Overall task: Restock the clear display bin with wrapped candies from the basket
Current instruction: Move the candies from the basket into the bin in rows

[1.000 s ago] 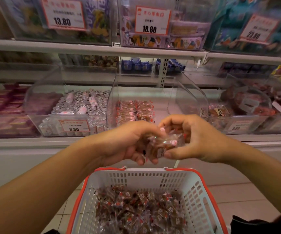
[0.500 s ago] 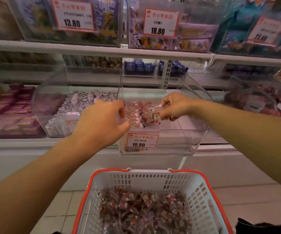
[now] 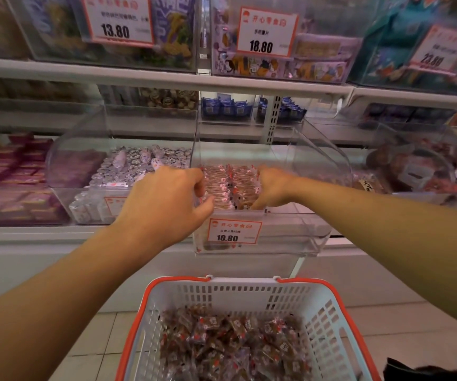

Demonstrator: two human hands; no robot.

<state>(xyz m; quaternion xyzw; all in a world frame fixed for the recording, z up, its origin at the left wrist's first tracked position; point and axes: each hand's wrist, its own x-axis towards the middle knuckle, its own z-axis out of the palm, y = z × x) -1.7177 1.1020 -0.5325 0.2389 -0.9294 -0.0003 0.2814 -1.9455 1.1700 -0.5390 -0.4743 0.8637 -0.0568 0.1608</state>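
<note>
The clear display bin (image 3: 312, 237) with a 10.80 price tag stands on the shelf edge at centre. Rows of wrapped candies (image 3: 230, 185) lie in its left part. My left hand (image 3: 166, 207) reaches over the bin's left wall. Its fingers curl against the left end of the rows and its thumb lies at their front. My right hand (image 3: 275, 188) is inside the bin at the right end of the rows, fingers pointing down among the candies, tips hidden. Below, the white basket with an orange rim (image 3: 249, 281) holds several loose wrapped candies (image 3: 235, 345).
A bin of silver-wrapped sweets (image 3: 139, 163) adjoins on the left and a bin of dark packets (image 3: 419, 171) on the right. The upper shelf (image 3: 166, 78) with priced bins overhangs. The basket sits over a tiled floor (image 3: 414, 339).
Both hands rose from above the basket to the bin. The right hand carried a few wrapped candies forward and has now lowered them down into the rows.
</note>
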